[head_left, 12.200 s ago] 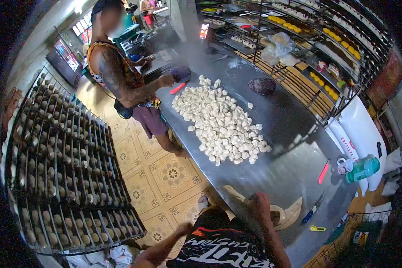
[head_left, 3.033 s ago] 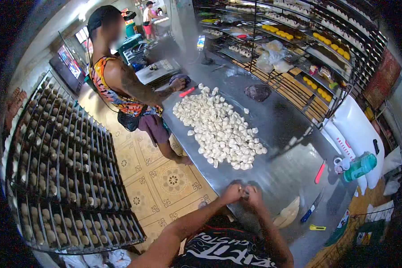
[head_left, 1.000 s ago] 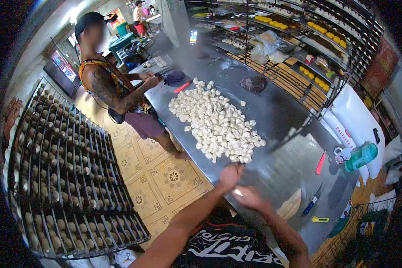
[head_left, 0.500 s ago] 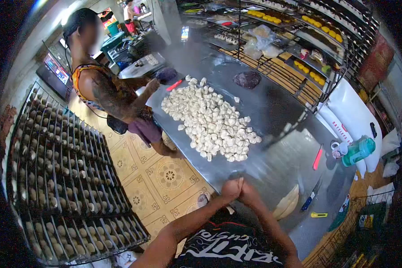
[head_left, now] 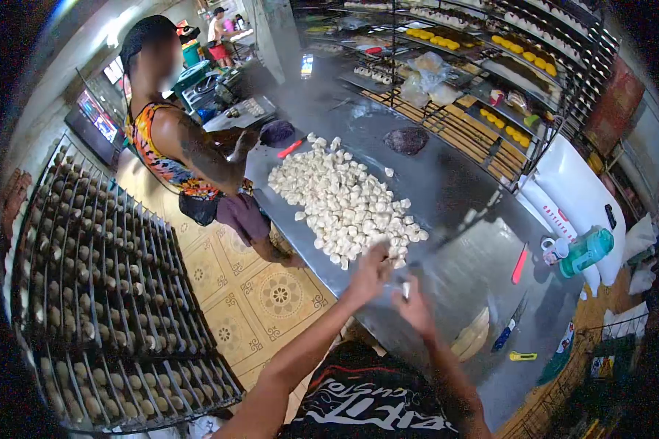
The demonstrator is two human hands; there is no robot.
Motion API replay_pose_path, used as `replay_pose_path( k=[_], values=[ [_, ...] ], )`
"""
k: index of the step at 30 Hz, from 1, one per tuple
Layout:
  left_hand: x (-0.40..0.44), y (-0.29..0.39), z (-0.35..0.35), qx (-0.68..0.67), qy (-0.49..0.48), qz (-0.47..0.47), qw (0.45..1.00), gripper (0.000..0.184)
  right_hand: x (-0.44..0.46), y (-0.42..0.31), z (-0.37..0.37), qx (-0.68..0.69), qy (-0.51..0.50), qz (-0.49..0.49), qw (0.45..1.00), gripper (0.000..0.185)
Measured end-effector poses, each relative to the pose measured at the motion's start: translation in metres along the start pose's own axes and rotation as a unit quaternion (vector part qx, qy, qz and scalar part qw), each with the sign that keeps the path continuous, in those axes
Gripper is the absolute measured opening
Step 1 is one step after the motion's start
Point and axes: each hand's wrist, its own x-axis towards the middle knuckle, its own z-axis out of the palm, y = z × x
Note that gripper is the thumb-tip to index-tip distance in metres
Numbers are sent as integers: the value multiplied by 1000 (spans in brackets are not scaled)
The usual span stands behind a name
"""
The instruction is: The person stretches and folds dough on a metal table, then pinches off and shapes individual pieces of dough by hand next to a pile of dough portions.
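A large heap of small white dough pieces [head_left: 344,194] lies across the metal table [head_left: 454,256]. My left hand [head_left: 372,272] is at the near edge of the heap, over the closest pieces. Motion smears its fingers, so I cannot tell whether they grip a piece. Just right of it, my right hand [head_left: 417,307] is closed, with a small whitish dough piece [head_left: 406,290] at its fingertips. A thin pale dough sheet or scrap [head_left: 471,335] lies on the table to the right of my right hand.
A co-worker [head_left: 176,146] stands at the left side near a dark purple mass [head_left: 277,132]. Another purple mass [head_left: 406,140] sits farther back. Rightward lie a red-handled tool [head_left: 520,263], a knife [head_left: 507,331], a yellow cutter [head_left: 523,356] and a teal bottle [head_left: 587,252]. A loaded rack [head_left: 117,293] stands left.
My hands were together at the table's near edge. Now they are apart and farther forward, the left at the heap. The co-worker has turned slightly and shifted.
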Motion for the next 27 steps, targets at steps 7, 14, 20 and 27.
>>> replay_pose_path(
  k=[7, 14, 20, 27],
  values=[
    [-109, -23, 54, 42, -199, -196, 959, 48, -14, 78, 30, 93, -83, -193, 973, 23],
    [-82, 16, 39, 252, -85, -173, 948, 66, -1, 81, 37, -133, -154, -112, 973, 29],
    [-19, -41, 22, 145, 58, -98, 983, 39, -26, -27, -14, -136, -269, -145, 942, 33],
    [-46, 53, -14, -21, -424, -139, 895, 35, -26, 85, 21, 44, -99, -110, 988, 32]
  ],
)
